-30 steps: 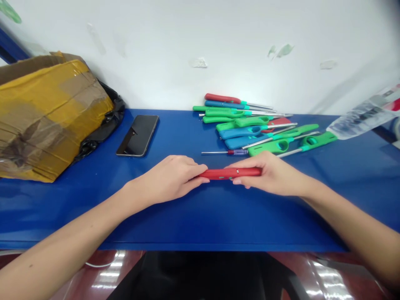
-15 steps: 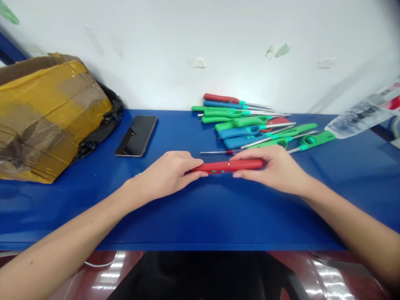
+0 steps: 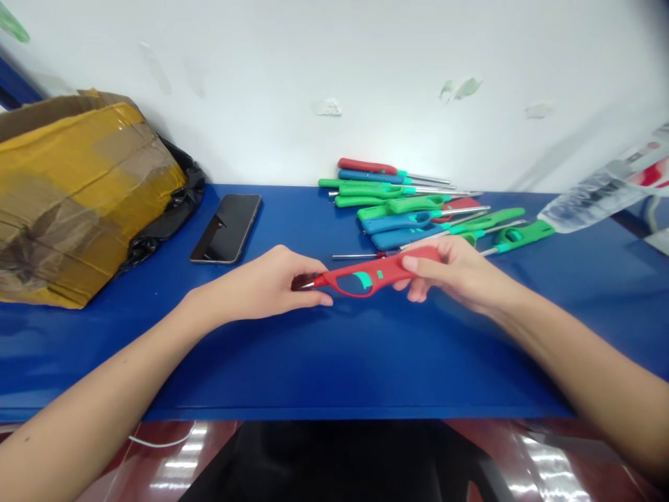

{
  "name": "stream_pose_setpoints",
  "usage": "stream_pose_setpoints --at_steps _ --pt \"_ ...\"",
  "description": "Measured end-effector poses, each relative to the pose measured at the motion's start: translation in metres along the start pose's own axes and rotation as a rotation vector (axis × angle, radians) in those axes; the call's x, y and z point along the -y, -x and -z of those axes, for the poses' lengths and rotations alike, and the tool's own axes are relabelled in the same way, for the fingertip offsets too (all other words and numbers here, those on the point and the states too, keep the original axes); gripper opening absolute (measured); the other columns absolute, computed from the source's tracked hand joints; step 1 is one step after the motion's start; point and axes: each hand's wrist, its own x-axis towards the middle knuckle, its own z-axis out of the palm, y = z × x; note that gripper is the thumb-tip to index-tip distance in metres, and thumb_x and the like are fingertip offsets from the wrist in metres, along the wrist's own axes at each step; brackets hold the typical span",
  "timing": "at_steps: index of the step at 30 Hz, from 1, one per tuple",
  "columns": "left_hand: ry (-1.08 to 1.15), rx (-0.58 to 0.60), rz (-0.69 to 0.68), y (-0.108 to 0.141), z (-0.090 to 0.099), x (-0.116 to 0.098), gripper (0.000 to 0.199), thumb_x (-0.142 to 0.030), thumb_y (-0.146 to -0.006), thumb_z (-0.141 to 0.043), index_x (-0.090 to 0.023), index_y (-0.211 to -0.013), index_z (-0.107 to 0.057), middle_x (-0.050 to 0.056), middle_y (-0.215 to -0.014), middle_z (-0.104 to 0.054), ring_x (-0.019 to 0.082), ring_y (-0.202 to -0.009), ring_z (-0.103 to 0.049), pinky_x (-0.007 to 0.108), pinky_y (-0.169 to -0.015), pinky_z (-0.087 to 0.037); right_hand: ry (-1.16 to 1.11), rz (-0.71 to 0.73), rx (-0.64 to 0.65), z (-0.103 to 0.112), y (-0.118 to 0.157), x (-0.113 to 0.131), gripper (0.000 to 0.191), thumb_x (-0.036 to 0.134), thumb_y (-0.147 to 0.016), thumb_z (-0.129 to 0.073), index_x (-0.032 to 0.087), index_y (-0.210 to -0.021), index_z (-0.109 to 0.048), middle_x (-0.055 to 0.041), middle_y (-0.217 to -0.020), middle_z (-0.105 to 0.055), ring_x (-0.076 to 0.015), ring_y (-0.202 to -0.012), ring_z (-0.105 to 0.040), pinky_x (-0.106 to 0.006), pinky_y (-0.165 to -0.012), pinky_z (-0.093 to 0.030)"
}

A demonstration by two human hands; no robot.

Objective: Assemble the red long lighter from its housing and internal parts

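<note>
A red long-necked gas lighter (image 3: 389, 272) is held level above the blue table, its flat side with the trigger loop and a green trigger facing me. My right hand (image 3: 449, 268) grips the handle end, thumb on the near side and fingers behind. My left hand (image 3: 272, 286) curls loosely around the lighter's metal neck, with thumb and index finger apart at the collar; most of the neck is hidden in the palm. Just behind the lighter lies a screwdriver (image 3: 355, 256) with a thin metal shaft, its handle partly covered by the lighter and my right hand.
Several green, blue and red gas lighters (image 3: 402, 222) lie in a pile by the white wall. A black phone (image 3: 227, 229) rests on the blue table (image 3: 334, 362). At left stands a taped carton (image 3: 88, 209) beside black plastic; a clear plastic bag (image 3: 590, 199) is at right.
The red lighter has been rolled so that its flat side and loop show. My left hand has slid left off the body onto the neck, and its thumb and index finger have parted.
</note>
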Motion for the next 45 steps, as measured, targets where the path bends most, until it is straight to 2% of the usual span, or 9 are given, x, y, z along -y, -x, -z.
stream_pose_setpoints --at_steps 5,15,20,23,27,31,38,42,45 --pt "0.002 0.024 0.038 0.000 0.002 0.003 0.031 -0.040 -0.096 -0.051 -0.016 -0.092 -0.070 -0.003 -0.064 -0.055 0.008 -0.052 -0.042 0.019 -0.048 -0.031 -0.070 -0.061 -0.049 0.004 -0.005 -0.003 0.043 0.047 -0.072 -0.081 0.012 -0.096 -0.072 -0.0067 -0.064 -0.073 -0.0121 -0.046 -0.064 -0.020 -0.045 -0.054" --pt "0.050 -0.030 0.045 -0.004 -0.001 0.004 0.032 -0.038 -0.095 -0.051 -0.017 -0.082 -0.072 -0.003 -0.063 -0.057 0.008 -0.052 -0.037 0.020 -0.049 -0.029 -0.185 -0.159 -0.069 0.003 -0.006 0.000 0.040 0.045 -0.069 -0.083 0.013 -0.089 -0.070 -0.0006 -0.051 -0.065 -0.0083 -0.037 -0.055 -0.015 -0.034 -0.043" --pt "0.087 -0.017 0.043 -0.003 -0.002 0.003 0.028 -0.036 -0.095 -0.053 -0.017 -0.100 -0.073 -0.002 -0.072 -0.065 0.007 -0.052 -0.041 0.019 -0.049 -0.032 -0.212 -0.206 -0.088 0.001 -0.006 0.000 0.034 0.044 -0.071 -0.082 0.014 -0.080 -0.070 0.0014 -0.048 -0.062 -0.0070 -0.035 -0.053 -0.013 -0.031 -0.041" --pt "0.070 -0.044 -0.001 -0.002 -0.004 0.003 0.032 -0.033 -0.097 -0.051 -0.020 -0.122 -0.066 -0.002 -0.076 -0.069 0.007 -0.050 -0.043 0.018 -0.049 -0.034 -0.245 -0.231 -0.114 0.000 -0.007 0.001 0.030 0.041 -0.072 -0.082 0.014 -0.072 -0.068 0.0015 -0.047 -0.061 -0.0057 -0.033 -0.051 -0.011 -0.029 -0.040" --pt "-0.141 -0.149 -0.131 -0.002 -0.012 0.003 0.039 -0.030 -0.100 -0.048 -0.021 -0.137 -0.053 0.002 -0.090 -0.071 0.011 -0.068 -0.061 0.021 -0.066 -0.045 -0.299 -0.294 -0.131 0.000 -0.009 0.001 0.025 0.035 -0.081 -0.074 0.015 -0.068 -0.065 0.0020 -0.045 -0.060 -0.0044 -0.030 -0.047 -0.010 -0.029 -0.041" --pt "-0.338 -0.194 -0.125 -0.003 -0.019 -0.001 0.031 -0.032 -0.100 -0.047 -0.016 -0.121 -0.063 0.008 -0.098 -0.068 0.018 -0.084 -0.065 0.027 -0.076 -0.048 -0.338 -0.365 -0.125 0.000 -0.011 -0.001 0.031 0.031 -0.086 -0.069 0.015 -0.061 -0.061 0.0018 -0.044 -0.058 -0.0039 -0.029 -0.046 -0.010 -0.028 -0.041" --pt "-0.545 -0.117 -0.078 -0.002 -0.021 -0.008 0.032 -0.033 -0.103 -0.040 -0.013 -0.103 -0.066 0.005 -0.088 -0.064 0.016 -0.070 -0.062 0.027 -0.065 -0.045 -0.389 -0.408 -0.086 0.000 -0.012 -0.007 0.030 0.034 -0.085 -0.071 0.016 -0.063 -0.061 0.0018 -0.044 -0.058 -0.0049 -0.029 -0.047 -0.011 -0.029 -0.042" --pt "-0.588 -0.133 -0.079 0.000 -0.019 -0.007 0.028 -0.029 -0.102 -0.041 -0.013 -0.099 -0.065 0.004 -0.084 -0.062 0.015 -0.066 -0.059 0.027 -0.063 -0.043 -0.263 -0.346 -0.081 -0.004 -0.010 -0.008 0.028 0.037 -0.083 -0.071 0.015 -0.068 -0.064 -0.0007 -0.050 -0.062 -0.0072 -0.035 -0.053 -0.013 -0.032 -0.045" --pt "-0.600 -0.125 -0.076 0.000 -0.019 -0.005 0.029 -0.030 -0.103 -0.041 -0.013 -0.096 -0.064 0.004 -0.081 -0.062 0.015 -0.066 -0.059 0.027 -0.063 -0.043 -0.156 -0.256 -0.050 -0.008 -0.009 -0.007 0.030 0.043 -0.081 -0.074 0.015 -0.072 -0.065 0.0009 -0.051 -0.059 -0.0068 -0.037 -0.050 -0.015 -0.031 -0.040"
